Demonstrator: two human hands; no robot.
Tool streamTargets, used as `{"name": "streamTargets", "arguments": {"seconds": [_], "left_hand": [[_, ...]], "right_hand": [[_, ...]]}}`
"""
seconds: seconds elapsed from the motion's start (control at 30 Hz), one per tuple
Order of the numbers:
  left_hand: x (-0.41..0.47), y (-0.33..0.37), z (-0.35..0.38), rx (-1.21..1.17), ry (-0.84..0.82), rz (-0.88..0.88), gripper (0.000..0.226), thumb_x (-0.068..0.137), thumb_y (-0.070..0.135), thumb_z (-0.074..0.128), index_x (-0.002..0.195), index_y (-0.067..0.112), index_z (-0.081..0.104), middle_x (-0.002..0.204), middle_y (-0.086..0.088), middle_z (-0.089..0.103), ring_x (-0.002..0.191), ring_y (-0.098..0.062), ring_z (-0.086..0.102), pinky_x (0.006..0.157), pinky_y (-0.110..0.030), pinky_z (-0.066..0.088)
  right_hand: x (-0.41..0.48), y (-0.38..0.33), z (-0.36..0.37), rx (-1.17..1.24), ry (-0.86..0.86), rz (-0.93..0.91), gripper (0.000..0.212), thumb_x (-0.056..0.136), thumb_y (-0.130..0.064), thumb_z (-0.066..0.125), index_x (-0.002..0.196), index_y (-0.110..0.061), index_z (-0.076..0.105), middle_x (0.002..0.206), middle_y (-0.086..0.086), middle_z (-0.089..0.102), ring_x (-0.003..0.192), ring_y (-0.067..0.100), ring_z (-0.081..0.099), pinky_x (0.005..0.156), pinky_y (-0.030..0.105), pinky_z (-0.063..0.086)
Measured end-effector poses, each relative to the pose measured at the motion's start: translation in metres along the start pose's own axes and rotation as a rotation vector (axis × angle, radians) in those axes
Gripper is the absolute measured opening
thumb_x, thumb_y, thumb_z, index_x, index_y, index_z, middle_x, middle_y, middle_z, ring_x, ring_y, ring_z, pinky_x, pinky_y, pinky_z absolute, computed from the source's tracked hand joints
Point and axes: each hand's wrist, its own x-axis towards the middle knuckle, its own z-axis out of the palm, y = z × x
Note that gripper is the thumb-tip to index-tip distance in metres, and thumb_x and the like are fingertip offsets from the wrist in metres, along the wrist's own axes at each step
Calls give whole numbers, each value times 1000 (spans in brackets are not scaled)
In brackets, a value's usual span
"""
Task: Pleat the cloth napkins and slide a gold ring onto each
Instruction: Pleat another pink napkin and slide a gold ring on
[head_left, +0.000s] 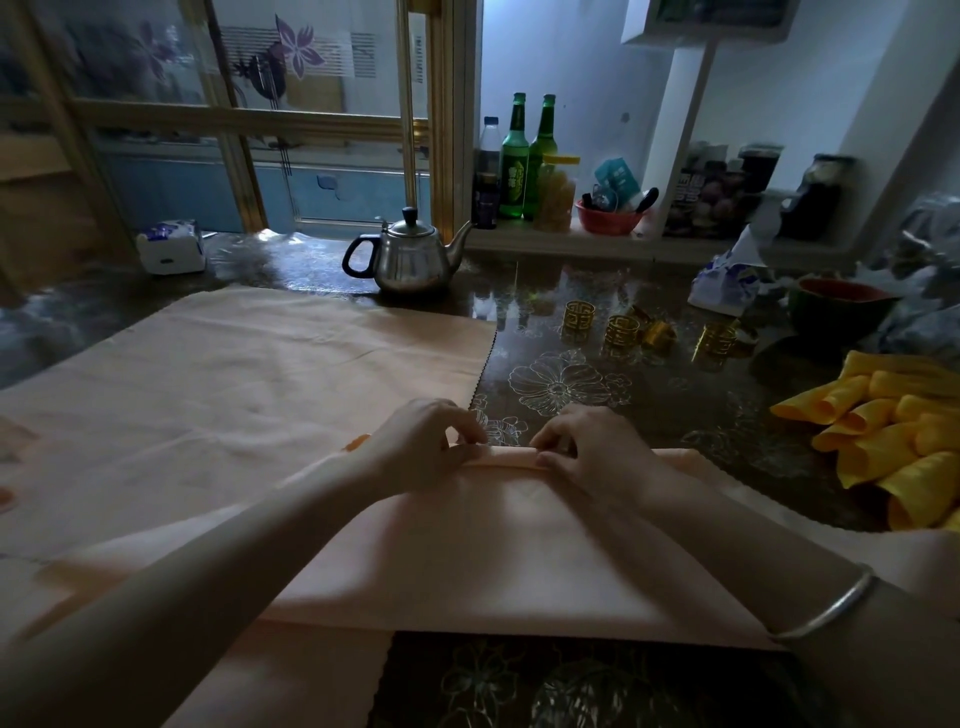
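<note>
A pale peach cloth napkin (467, 561) lies flat on the near part of the dark, glossy, flower-patterned desk (675, 415), and its far edge is turned up into a narrow fold. Both hands meet at that fold. The left hand (431, 447) pinches it between thumb and curled fingertips, grip clamped on the cloth. Just beside it, the right hand (587, 452) pinches the same fold, grip likewise closed on the napkin. A plain silver bangle (831, 608) sits on the right forearm.

A larger peach cloth (234, 374) is spread over the left side of the desk, partly under the napkin. Several openwork gold metal rings (621, 331) stand further back on the right, well apart from the hands. A heap of bright yellow pleated napkins (893, 441) lies at the right edge. A shiny steel teapot with a black handle (410, 257) stands at the back.
</note>
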Motion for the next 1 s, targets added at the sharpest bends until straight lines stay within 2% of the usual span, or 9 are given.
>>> {"name": "streamTargets", "arguments": {"seconds": [0.1, 0.17, 0.27, 0.4, 0.53, 0.63, 0.8, 0.93, 1.0], "left_hand": [[-3, 3, -4, 24, -27, 17, 13, 83, 19, 71, 95, 23, 75, 83, 11, 62, 57, 4, 50, 60, -4, 35], [-6, 5, -4, 56, -14, 23, 12, 81, 22, 71, 92, 25, 73, 85, 12, 62, 62, 5, 50, 65, -16, 41], [-13, 13, -3, 200, 27, 18, 13, 80, 29, 68, 93, 29, 65, 96, 10, 62, 82, -11, 59, 68, -30, 45], [-19, 23, 0, 353, 79, 78, 13, 83, 32, 62, 96, 29, 59, 101, 9, 61, 89, -17, 60, 63, -29, 37], [-20, 23, -2, 404, 133, 105, 16, 81, 43, 62, 93, 32, 65, 98, 13, 66, 90, -11, 63, 61, -25, 33], [-21, 22, -5, 384, 179, 55, 20, 85, 52, 60, 89, 35, 71, 91, 16, 70, 85, -7, 64, 60, -24, 36], [-14, 20, -10, 255, 41, -116, 11, 81, 42, 68, 91, 36, 70, 91, 19, 69, 81, -1, 58, 66, -22, 40], [-10, 16, -11, 175, -86, -89, 23, 83, 35, 71, 105, 33, 70, 95, 14, 63, 76, -3, 49, 76, -25, 45], [-12, 16, -12, 169, -104, -64, 19, 84, 33, 69, 103, 31, 73, 96, 12, 66, 72, -1, 46, 77, -26, 48]], "right_hand": [[-3, -3, 0, -20, 30, -21, 11, 86, -27, 70, 97, -26, 70, 94, -12, 57, 87, 8, 53, 78, 21, 41], [-7, -6, 1, -53, 67, -46, 8, 86, -27, 69, 94, -27, 68, 96, -11, 57, 88, 9, 54, 77, 23, 42], [-12, -9, 4, -107, 91, -95, 9, 85, -24, 67, 90, -28, 61, 92, -12, 51, 85, 7, 46, 74, 24, 38], [-16, -6, 4, -6, 44, -83, 21, 81, -23, 71, 82, -32, 52, 86, -13, 49, 77, 5, 46, 69, 21, 34], [-19, -4, 0, 99, 15, -56, 6, 87, -30, 69, 85, -28, 63, 83, -14, 52, 74, 2, 49, 68, 18, 36], [-17, -4, 1, 100, 33, -22, 6, 85, -27, 71, 87, -26, 66, 84, -13, 55, 77, 5, 51, 72, 21, 38], [-12, -7, -4, 66, -61, 21, 30, 83, -30, 75, 111, -23, 69, 106, -6, 62, 90, 7, 53, 80, 20, 40], [-11, -15, -11, -90, -105, -17, 22, 87, -30, 70, 108, -25, 73, 109, -4, 65, 100, 14, 59, 85, 23, 45], [-15, -19, -12, -154, -73, -40, 16, 87, -32, 67, 102, -27, 71, 107, -5, 63, 101, 15, 58, 85, 28, 47]]}}
